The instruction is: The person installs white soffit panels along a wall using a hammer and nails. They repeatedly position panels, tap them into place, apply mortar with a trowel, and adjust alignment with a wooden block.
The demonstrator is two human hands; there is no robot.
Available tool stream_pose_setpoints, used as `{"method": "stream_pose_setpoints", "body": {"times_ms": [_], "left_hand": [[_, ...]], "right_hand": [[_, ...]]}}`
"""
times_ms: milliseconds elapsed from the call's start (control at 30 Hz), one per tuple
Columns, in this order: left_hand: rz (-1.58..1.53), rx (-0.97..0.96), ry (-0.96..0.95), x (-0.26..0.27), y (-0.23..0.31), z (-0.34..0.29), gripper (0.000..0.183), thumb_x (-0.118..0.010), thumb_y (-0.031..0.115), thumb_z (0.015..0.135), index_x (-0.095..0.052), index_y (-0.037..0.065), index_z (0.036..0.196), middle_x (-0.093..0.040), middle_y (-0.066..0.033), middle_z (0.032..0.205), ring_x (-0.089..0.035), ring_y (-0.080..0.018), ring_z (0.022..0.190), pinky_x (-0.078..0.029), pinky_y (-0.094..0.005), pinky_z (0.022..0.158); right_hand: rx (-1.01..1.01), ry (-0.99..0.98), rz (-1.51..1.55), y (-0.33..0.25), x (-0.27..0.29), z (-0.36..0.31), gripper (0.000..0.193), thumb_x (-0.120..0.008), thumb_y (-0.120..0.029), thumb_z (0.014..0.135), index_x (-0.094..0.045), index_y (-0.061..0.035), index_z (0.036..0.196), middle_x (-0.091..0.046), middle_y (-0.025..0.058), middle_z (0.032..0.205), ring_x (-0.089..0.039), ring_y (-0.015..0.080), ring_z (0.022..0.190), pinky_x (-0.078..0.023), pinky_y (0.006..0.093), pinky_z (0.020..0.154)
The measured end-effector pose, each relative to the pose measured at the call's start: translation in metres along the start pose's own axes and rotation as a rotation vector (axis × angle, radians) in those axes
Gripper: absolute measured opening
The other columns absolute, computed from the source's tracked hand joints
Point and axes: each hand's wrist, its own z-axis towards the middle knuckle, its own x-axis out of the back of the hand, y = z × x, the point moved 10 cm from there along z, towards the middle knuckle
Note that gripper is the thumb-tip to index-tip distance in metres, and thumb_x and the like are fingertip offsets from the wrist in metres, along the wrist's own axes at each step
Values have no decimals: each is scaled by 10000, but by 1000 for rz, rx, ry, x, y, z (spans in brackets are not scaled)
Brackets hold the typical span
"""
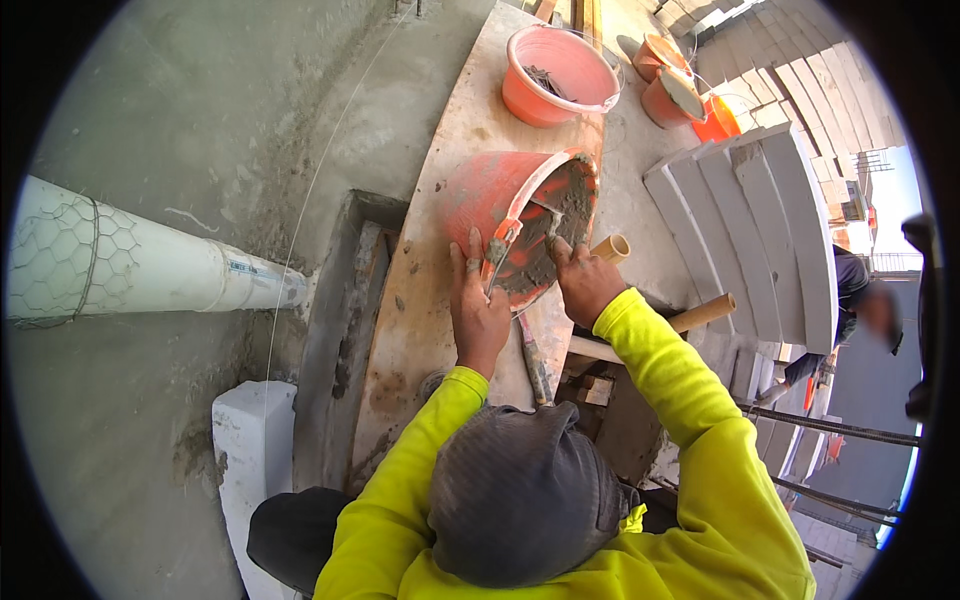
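Observation:
A red bucket (485, 185) smeared with mortar lies tipped on a plywood board, its mouth turned toward the right. My left hand (481, 315) is closed on its near rim and the wire handle. Wet grey mortar (570, 195) coats the inside. With my right hand (588, 284) I grip a trowel (554, 222) at the bucket's mouth; its thin metal neck shows, while its blade is hidden in the mortar. A mortar-stained tool handle (535, 365) lies on the board just below the bucket, its far end partly hidden by the bucket.
Past the tipped bucket stands a pink bucket (530, 95) with dark scraps inside. Several orange buckets (672, 100) and stacked pale blocks (760, 220) are at right, with a person (855, 300) beyond. A white pipe (150, 255) runs along the left. Bamboo poles (703, 312) stick out near my right arm.

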Motion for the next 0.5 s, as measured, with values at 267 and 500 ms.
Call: {"method": "stream_pose_setpoints", "body": {"times_ms": [267, 500], "left_hand": [[-12, -23, -77, 5, -19, -5, 770, -530, 7, 817, -374, 123, 1562, -307, -330, 1560, -401, -462, 1399, -432, -433, 1073], [-111, 133, -27, 30, -46, 6, 284, -557, 46, 846, -569, -20, 1122, -615, -83, 841, -567, -220, 716, -505, -368, 735]], "right_hand": [[129, -162, 629, -23, -3, -15, 435, -646, -79, 812, -591, 63, 1219, -675, 263, 818, -715, 362, 828, -555, 434, 747], [-81, -325, 1638, -34, -51, -13, 495, -655, -24, 881, -587, -1, 1370, -663, 38, 913, -604, 98, 652, -472, 255, 522]]}}
